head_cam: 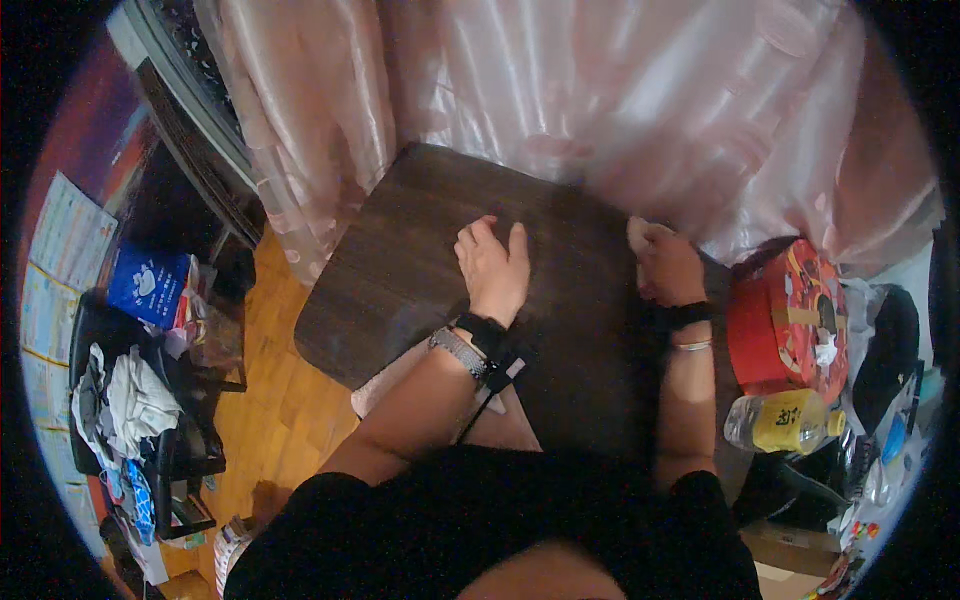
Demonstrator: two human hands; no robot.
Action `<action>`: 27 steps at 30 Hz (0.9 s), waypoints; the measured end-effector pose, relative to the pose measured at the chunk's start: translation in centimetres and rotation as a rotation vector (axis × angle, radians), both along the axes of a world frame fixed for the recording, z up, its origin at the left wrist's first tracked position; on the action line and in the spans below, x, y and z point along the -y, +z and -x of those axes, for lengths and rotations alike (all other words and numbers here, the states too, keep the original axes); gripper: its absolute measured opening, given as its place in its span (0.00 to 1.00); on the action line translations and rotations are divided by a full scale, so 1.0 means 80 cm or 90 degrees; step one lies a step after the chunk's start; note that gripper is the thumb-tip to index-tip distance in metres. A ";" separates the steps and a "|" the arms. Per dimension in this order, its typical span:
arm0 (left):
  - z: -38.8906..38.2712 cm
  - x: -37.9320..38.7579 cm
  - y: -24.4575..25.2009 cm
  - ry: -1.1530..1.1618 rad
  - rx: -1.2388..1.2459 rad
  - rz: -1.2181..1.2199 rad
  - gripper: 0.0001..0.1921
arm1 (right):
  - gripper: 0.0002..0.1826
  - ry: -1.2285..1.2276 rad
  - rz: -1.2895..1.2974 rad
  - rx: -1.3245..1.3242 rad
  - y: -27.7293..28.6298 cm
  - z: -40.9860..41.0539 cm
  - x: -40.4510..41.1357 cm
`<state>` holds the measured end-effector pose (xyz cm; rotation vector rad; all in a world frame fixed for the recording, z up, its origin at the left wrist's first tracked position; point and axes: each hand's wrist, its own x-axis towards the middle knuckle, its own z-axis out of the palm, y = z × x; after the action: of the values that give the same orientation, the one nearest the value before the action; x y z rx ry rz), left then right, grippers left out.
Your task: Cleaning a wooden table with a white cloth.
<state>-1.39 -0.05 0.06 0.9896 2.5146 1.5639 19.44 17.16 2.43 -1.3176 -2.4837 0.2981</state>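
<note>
A dark brown wood-grain tabletop (420, 225) lies before me. My left hand (491, 262) is over its middle, fingers a little apart, with nothing in it. Toward the table's right side, my right hand (670, 262) is closed on a pale cloth (639, 232); it is blurred and mostly hidden by the fingers. Beneath my left forearm is a pinkish mat (517, 429), partly covered by the arm. A black cable (480, 405) with a white-labelled end runs beside that wrist.
Pink satin curtains (510, 82) hang behind the table. At right are a red patterned box (765, 330) and a clear bottle with a yellow label (784, 421), lying on its side. To the left, a black chair (191, 442) bears clothes (142, 397) and a blue bag (150, 285).
</note>
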 end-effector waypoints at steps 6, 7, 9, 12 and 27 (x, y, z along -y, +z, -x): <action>0.006 0.001 -0.010 -0.006 -0.012 -0.007 0.23 | 0.14 0.308 -0.237 0.045 0.005 0.130 0.134; 0.006 0.000 -0.011 -0.015 -0.009 -0.015 0.23 | 0.14 0.403 -0.189 -0.202 -0.001 0.131 0.146; 0.011 0.004 -0.007 0.000 -0.006 -0.017 0.23 | 0.15 0.431 -0.108 -0.157 0.007 0.120 0.152; 0.009 0.000 0.003 0.000 0.019 -0.015 0.24 | 0.15 0.467 -0.117 -0.066 -0.037 0.080 0.082; 0.014 0.000 -0.004 -0.009 0.036 0.007 0.24 | 0.20 0.200 -0.031 0.232 0.004 0.011 0.015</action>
<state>-2.55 -0.02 -0.29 0.9467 2.4702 1.5491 18.55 15.95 2.78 -1.0336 -2.9866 0.0677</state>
